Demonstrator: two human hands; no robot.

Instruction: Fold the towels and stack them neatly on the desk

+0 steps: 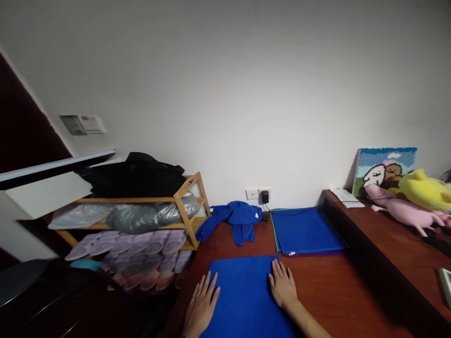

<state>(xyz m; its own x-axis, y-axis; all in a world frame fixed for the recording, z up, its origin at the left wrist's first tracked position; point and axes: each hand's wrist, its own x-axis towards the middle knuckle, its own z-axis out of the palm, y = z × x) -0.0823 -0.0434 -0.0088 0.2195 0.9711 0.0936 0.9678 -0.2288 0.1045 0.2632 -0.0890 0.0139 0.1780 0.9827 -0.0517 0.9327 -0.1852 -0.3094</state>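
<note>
A blue cloth [246, 295] is spread out on the brown wooden table [327, 286], its near end running out of the picture. My left hand [202, 303] lies along the cloth's left edge, fingers stretched out and slightly apart. Across from it, my right hand [283, 284] rests flat on the right edge near the far corner, fingers extended. Neither hand grips anything. Behind them sits a crumpled blue cloth [243, 218], and to its right a flat stack of blue cloths [308, 230] with a green edge showing.
At the left, a wooden rack [190, 192] holds a black bag [137, 176], plastic-wrapped items and several slippers [134, 244]. A black plug [265, 196] sits in the wall socket. Plush toys [401, 213] and a fuzzy picture [387, 164] stand on the raised right surface.
</note>
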